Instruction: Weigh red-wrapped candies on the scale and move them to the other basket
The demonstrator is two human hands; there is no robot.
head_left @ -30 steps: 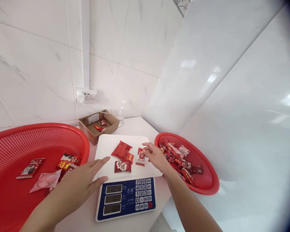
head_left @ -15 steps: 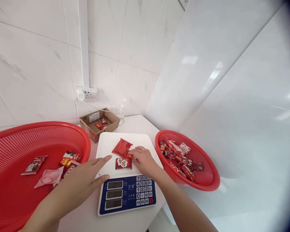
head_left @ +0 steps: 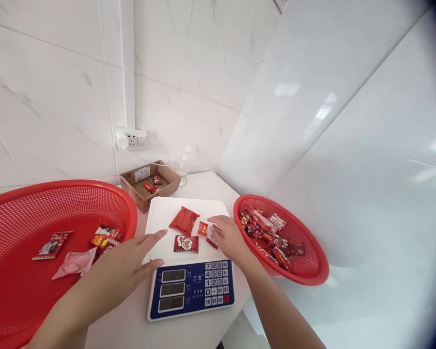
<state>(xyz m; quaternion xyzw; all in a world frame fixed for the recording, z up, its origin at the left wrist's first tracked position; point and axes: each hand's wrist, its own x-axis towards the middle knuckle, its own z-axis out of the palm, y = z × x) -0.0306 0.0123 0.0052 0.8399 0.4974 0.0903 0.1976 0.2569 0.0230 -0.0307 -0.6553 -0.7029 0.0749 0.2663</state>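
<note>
Marbled tile wall [head_left: 156, 58], white table [head_left: 210, 186], scale [head_left: 196, 304] on top. Left hand [head_left: 125, 261]: thumb and fingers apart. Right hand [head_left: 230, 240]: over red-white packet [head_left: 211, 239], grip unclear. Small red packet [head_left: 202, 228] on scale now separated from large red packet [head_left: 184, 221], unlike before.

Grey-veined white wall tiles [head_left: 54, 106] rise behind a white table [head_left: 207, 183].
</note>
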